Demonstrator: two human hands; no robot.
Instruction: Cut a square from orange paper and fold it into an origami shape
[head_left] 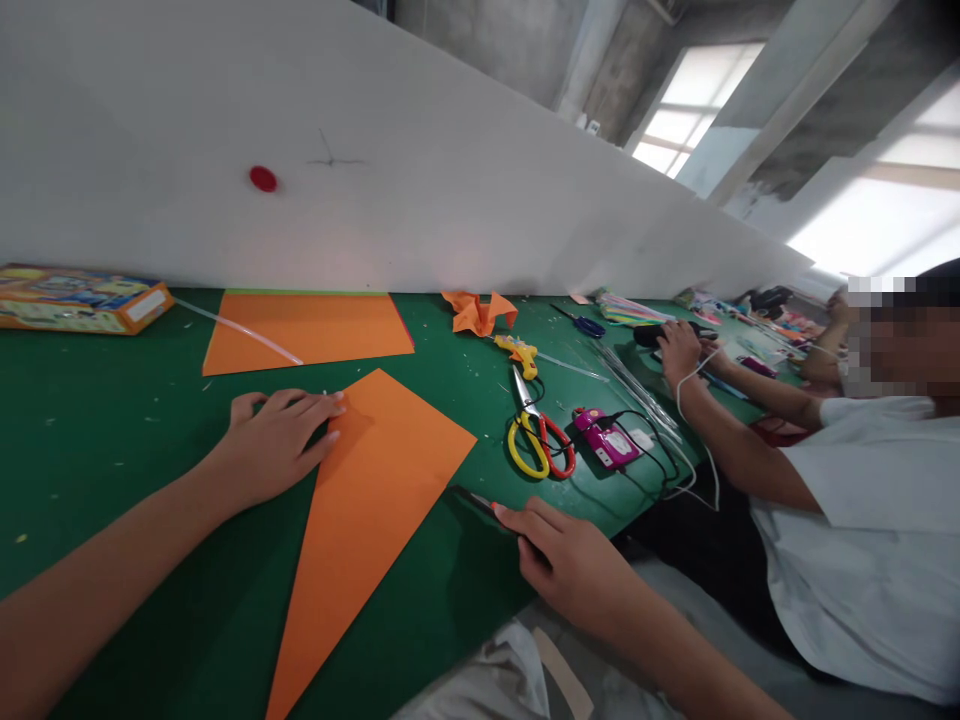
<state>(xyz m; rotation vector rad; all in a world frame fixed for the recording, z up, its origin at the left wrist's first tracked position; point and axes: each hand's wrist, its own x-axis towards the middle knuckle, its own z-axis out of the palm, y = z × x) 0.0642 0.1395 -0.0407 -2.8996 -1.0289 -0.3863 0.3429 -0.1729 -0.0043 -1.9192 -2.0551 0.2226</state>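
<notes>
A large folded orange sheet of paper (386, 480), kite-shaped, lies on the green table with its long point towards me. My left hand (277, 440) rests on its upper left edge, fingers stretched out and pressing on it. In my right hand (570, 555) is a slim dark pointed tool (474, 498), gripped between thumb and fingers. Its tip is beside the paper's right edge; whether it is a knife or scissors I cannot tell. Scissors (536, 430) with yellow and red handles lie beyond it, next to a yellow glue gun (517, 352).
Flat orange sheets (307, 330) lie by the white partition (420, 180), near a colourful box (82, 300). A crumpled orange paper piece (478, 312), a purple plug adapter (606, 438) with tangled cords and dark blue scissors (585, 324) lie rightward. A co-worker (862, 510) sits at right.
</notes>
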